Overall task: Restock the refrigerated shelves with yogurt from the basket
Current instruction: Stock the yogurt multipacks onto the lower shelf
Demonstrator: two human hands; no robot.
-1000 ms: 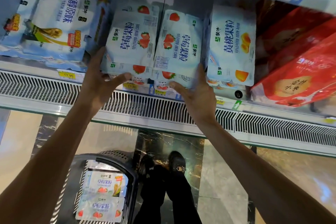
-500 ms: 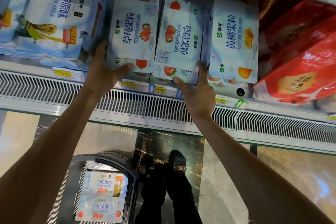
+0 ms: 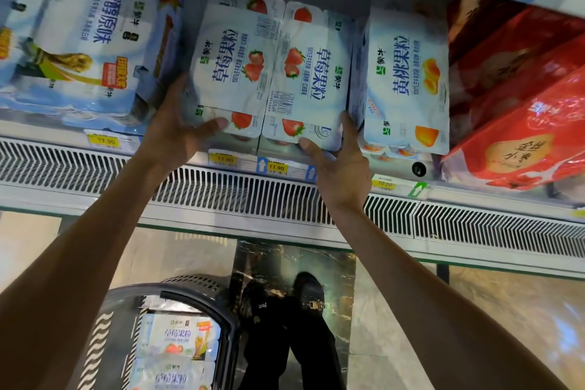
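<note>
Left hand (image 3: 172,133) and right hand (image 3: 340,165) squeeze two strawberry yogurt packs (image 3: 272,73) side by side at shelf (image 3: 221,180) front. Squeeze slips: packs split, fall. More yogurt in basket (image 3: 228,320).

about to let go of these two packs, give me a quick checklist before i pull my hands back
1. Left hand grip on the left white strawberry yogurt multipack: ok, thumb across its front edge.
2. Right hand grip on the right white strawberry yogurt multipack: ok.
3. The two packs side by side: ok, edges touching.
4. Clearance from the white yellow-peach yogurt multipack: cannot tell, looks pressed against it.
5. Packs fully seated on the shelf: cannot tell, undersides hidden.
6. More stock in the dark plastic basket: ok, packs remain.
</note>
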